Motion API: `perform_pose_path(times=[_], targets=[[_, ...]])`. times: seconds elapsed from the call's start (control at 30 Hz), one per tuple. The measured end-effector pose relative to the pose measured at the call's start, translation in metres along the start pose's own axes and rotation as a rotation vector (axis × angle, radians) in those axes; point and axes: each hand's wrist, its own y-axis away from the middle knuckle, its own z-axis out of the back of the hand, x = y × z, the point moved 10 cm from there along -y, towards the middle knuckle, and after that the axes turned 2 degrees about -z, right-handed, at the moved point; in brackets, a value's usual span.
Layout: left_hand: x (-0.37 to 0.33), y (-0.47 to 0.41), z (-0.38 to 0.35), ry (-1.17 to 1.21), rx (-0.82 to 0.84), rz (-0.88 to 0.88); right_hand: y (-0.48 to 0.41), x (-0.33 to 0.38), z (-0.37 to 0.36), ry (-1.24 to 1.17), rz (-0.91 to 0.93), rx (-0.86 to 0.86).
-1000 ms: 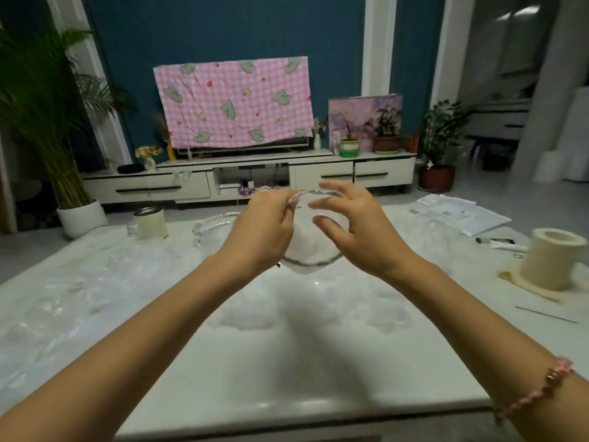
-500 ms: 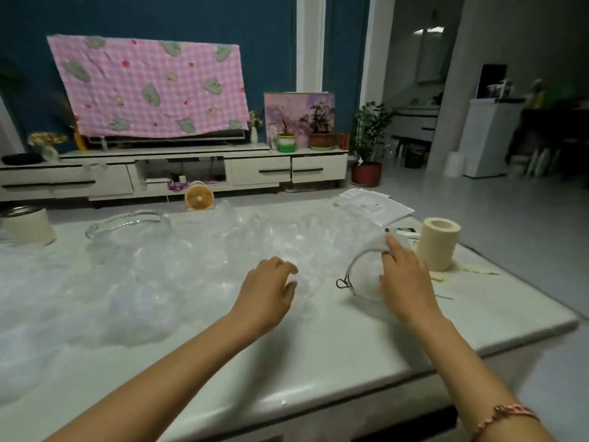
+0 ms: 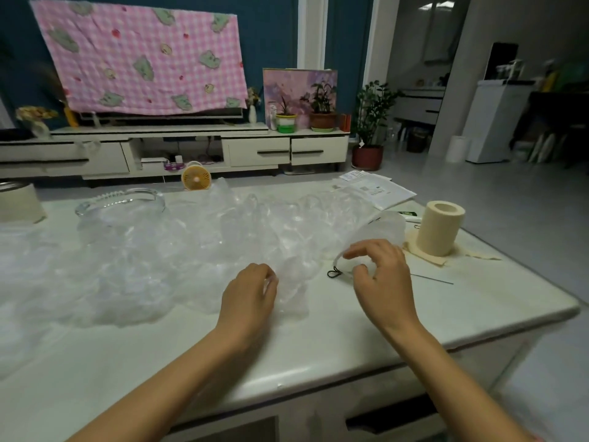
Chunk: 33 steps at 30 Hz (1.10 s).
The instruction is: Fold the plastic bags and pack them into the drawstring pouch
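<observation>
Your left hand (image 3: pixel 250 291) curls its fingers into the crinkled clear plastic bags (image 3: pixel 178 247) heaped on the glossy white table (image 3: pixel 318 349), while your right hand (image 3: pixel 381 272), fingers loosely bent, meets the rim of the translucent white drawstring pouch (image 3: pixel 387 224) at two o'clock, and whether it grips is unclear.

Our left hand (image 3: pixel 250 295) rests low, fingers curled inward. Our right hand (image 3: pixel 381 275) hovers beside it, fingers loosely bent, thumb and forefinger apart.
</observation>
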Motion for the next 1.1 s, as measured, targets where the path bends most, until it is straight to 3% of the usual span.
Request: perform_pose_path(times=[0.17, 0.27, 0.37, 0.43, 0.53, 0.7, 0.83, 1.03, 1.1], targets=[[0.018, 0.024, 0.051, 0.346, -0.028, 0.100, 0.017, 0.021, -0.045, -0.326, -0.146, 0.243], [0.034, 0.042, 0.065, 0.611, 0.031, 0.259, 0.039, 0.035, -0.089, -0.446, -0.253, 0.558], [0.055, 0.063, 0.072, 0.699, 0.042, 0.404, 0.069, 0.048, -0.132, -0.462, -0.312, 0.946], [0.068, 0.074, 0.076, 0.708, 0.033, 0.461, 0.087, 0.056, -0.150, -0.419, -0.297, 1.090], [0.081, 0.086, 0.073, 0.715, 0.052, 0.503, 0.090, 0.060, -0.162, -0.334, -0.268, 0.949], [0.084, 0.101, 0.059, 1.100, 0.187, 0.635, 0.084, 0.063, -0.175, -0.384, -0.367, 0.721], [0.104, 0.104, 0.078, 0.780, 0.030, 0.611, 0.094, 0.071, -0.194, -0.453, -0.417, 0.786], [0.120, 0.112, 0.091, 0.751, -0.010, 0.634, 0.104, 0.084, -0.209, -0.630, -0.503, 0.926], [0.124, 0.113, 0.094, 0.877, -0.075, 0.692, 0.103, 0.087, -0.210, -0.616, -0.472, 0.948]])
